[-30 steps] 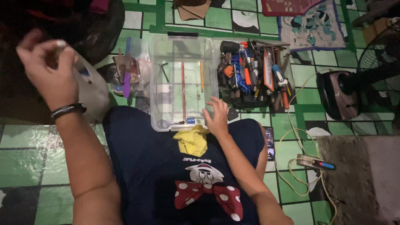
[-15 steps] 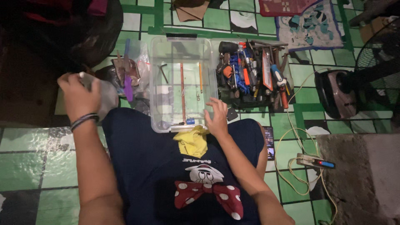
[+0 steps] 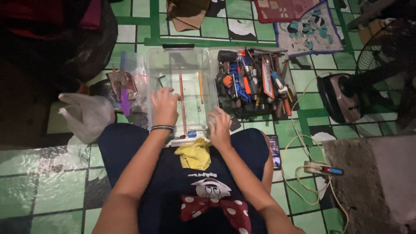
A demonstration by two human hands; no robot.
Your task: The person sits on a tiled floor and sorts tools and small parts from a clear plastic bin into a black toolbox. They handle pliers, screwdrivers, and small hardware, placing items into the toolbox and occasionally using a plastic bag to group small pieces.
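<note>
A clear plastic bin [image 3: 182, 56] sits on the floor in front of my lap. Inside lie a thin copper rod [image 3: 182, 93], a pencil-like stick [image 3: 200, 86] and a small hex key [image 3: 160, 79]. My left hand [image 3: 164, 106] reaches into the bin's left side, fingers curled down over its floor; whether it grips anything is hidden. My right hand [image 3: 220, 123] rests on the bin's near right rim with fingers spread. A yellow cloth [image 3: 194, 155] lies on my lap just below the bin.
A dark tray crowded with several hand tools [image 3: 253, 84] stands right of the bin. A white plastic bag [image 3: 86, 115] and a clear bag with tools [image 3: 123, 84] lie left. A fan [image 3: 381, 73], power strip with cable [image 3: 323, 169] and phone [image 3: 275, 151] are at right.
My left hand has let go of the white plastic bag at the left and moved right into the clear bin. My right hand has stayed on the bin's rim.
</note>
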